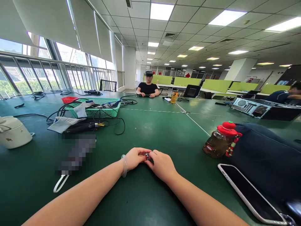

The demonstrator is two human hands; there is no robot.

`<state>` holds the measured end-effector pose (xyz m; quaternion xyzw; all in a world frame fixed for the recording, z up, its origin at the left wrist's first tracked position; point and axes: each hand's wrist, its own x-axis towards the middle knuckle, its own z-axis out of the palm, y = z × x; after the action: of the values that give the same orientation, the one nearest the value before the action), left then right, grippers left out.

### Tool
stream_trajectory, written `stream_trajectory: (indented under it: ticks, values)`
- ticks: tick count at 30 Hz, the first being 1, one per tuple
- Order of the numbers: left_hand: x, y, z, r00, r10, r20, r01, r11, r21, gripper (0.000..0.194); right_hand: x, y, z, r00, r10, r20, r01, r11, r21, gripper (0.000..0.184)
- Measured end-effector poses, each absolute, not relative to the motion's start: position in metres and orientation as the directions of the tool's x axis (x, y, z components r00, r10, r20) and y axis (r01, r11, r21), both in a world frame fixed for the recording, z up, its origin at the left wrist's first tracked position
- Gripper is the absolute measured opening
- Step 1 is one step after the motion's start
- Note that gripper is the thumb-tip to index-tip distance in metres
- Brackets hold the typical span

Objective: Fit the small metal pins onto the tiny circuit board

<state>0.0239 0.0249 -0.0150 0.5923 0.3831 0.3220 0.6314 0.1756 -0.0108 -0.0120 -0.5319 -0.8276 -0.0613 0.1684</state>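
One small dark-and-silvery piece (pixel 147 156) sits at the centre, just above the green tabletop (pixel 150 191), pinched between the fingertips of the left hand (pixel 135 158) and right hand (pixel 162 162), both curled nearly closed around it. Outward from there, a blurred dark object (pixel 78 153) with a white strap lies at nine o'clock, a green basket (pixel 101 113) at ten, a red-lidded bottle (pixel 215 144) near three, and a phone (pixel 251 193) toward four.
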Motion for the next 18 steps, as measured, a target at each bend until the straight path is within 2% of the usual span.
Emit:
stream_trajectory:
  ticks: [3,6,7,9,11,12,15,18]
  values:
    - [0.022,0.026,-0.017,0.488,0.868,-0.091,0.081,0.058,0.995,0.037,0.177,-0.010,-0.012,-0.381,0.862,0.335,0.893,0.437,-0.110,0.023]
    - [0.011,0.034,-0.014,0.387,0.922,0.002,0.309,-0.131,0.942,0.030,0.181,-0.009,-0.012,-0.356,0.877,0.322,0.885,0.427,-0.184,0.022]
    - [0.004,0.038,-0.011,0.325,0.943,0.071,0.444,-0.218,0.869,0.028,0.182,-0.008,-0.012,-0.345,0.883,0.317,0.882,0.421,-0.214,0.022]
    - [-0.013,0.047,-0.003,0.211,0.959,0.191,0.751,-0.284,0.596,0.027,0.185,-0.007,-0.012,-0.321,0.896,0.308,0.872,0.406,-0.273,0.021]
    - [-0.031,0.055,0.005,0.082,0.975,0.207,0.928,-0.150,0.340,0.032,0.188,-0.007,-0.012,-0.300,0.905,0.303,0.862,0.393,-0.320,0.022]
    - [-0.040,0.059,0.009,0.000,0.983,0.181,0.967,-0.046,0.252,0.035,0.189,-0.006,-0.012,-0.292,0.908,0.300,0.858,0.387,-0.337,0.022]
    - [-0.060,0.066,0.013,-0.123,0.977,0.175,0.975,0.086,0.206,0.037,0.190,-0.006,-0.011,-0.273,0.919,0.286,0.855,0.367,-0.365,0.022]
    - [-0.071,0.068,0.011,-0.183,0.966,0.184,0.968,0.144,0.205,0.032,0.190,-0.005,-0.011,-0.262,0.926,0.271,0.858,0.352,-0.375,0.023]
